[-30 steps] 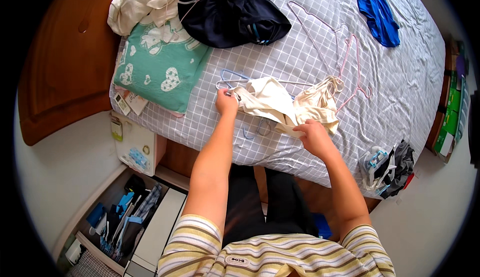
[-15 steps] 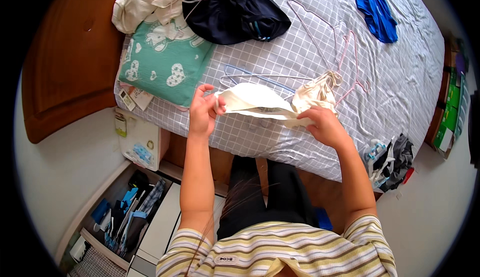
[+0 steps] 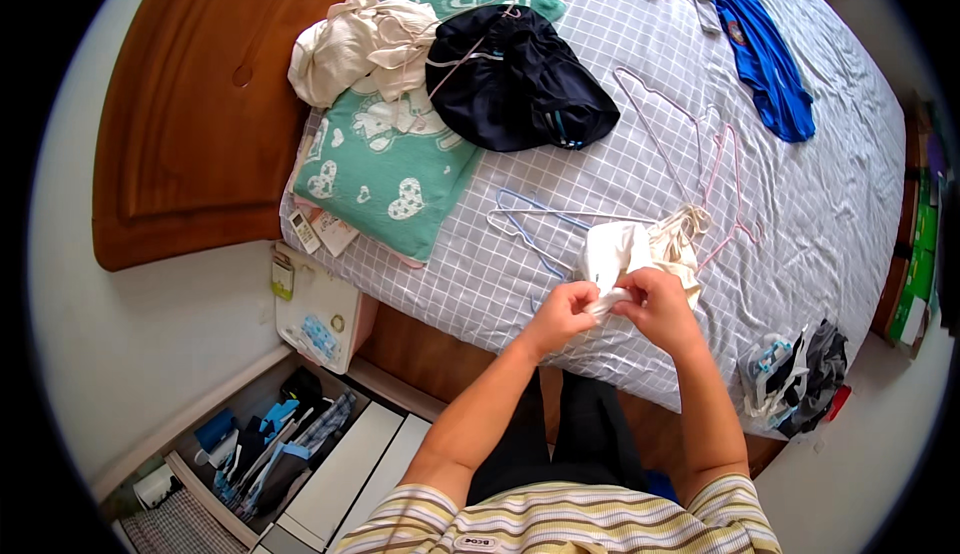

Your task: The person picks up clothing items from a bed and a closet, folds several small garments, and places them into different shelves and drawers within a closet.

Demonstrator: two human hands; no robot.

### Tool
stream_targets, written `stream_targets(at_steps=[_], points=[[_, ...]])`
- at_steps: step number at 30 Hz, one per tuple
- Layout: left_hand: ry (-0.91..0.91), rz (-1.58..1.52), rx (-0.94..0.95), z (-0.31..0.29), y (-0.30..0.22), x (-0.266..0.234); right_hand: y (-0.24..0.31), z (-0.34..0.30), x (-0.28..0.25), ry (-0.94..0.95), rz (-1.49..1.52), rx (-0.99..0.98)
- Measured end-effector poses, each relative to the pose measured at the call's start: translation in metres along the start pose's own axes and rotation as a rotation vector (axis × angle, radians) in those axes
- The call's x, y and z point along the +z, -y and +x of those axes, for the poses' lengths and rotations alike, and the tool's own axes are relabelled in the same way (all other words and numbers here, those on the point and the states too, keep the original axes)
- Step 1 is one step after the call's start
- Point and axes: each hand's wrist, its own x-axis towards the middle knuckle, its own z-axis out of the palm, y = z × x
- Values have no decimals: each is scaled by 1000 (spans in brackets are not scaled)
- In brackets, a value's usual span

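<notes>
A white cloth garment point(image 3: 612, 252) is bunched between my two hands over the bed's near edge. My left hand point(image 3: 560, 321) pinches its near edge from the left. From the right, my right hand point(image 3: 655, 306) grips the same edge, its fingers almost meeting the left ones. The garment's exact kind is hard to make out in its folds. Against its right side lies a crumpled cream cloth point(image 3: 678, 239). Just beyond are a blue hanger point(image 3: 515, 219) and a white hanger point(image 3: 580, 213). A pink hanger point(image 3: 738, 179) lies to the right.
The bed's grey checked sheet point(image 3: 455, 284) carries a green heart-patterned quilt point(image 3: 385, 189), black clothing point(image 3: 515, 89), a cream bundle point(image 3: 345, 39) and a blue garment point(image 3: 765, 64). A heap of clothes point(image 3: 810, 379) sits at the right corner. Lower left, a drawer point(image 3: 265, 454) stands open with clothes inside.
The white garment was stretched wide between my hands; now it is gathered. My left hand has come right, close to my right hand. The view has shifted.
</notes>
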Motion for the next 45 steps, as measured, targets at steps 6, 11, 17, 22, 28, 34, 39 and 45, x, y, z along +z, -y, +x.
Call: stream_targets(at_steps=[6,11,17,22,28,34,39,45], points=[[18,-296,-116,-40,-61,-34,-69,18,8,-373,237,84],[-108,-157,-20,-64,-80,-49,-223,18,27,-549,-413,582],[-256,-137,-88,-71,-21,-66,-224,-6,75,-362,-363,570],[-366,-270,-188,-54,25,-59,-178,-108,93,-210,-299,311],[-349,-279,-313,-22,72,-41,-243,-131,85,-258,-78,431],[-394,-247,-339,-31,95,-38,-173,-133,46,-293,881,415],[-453,-293,-304,-35,91,-39,-71,-129,-10,-304,1492,74],[-176,-601,-308,-4,55,-4,-60,-132,-22,-252,1538,-143]])
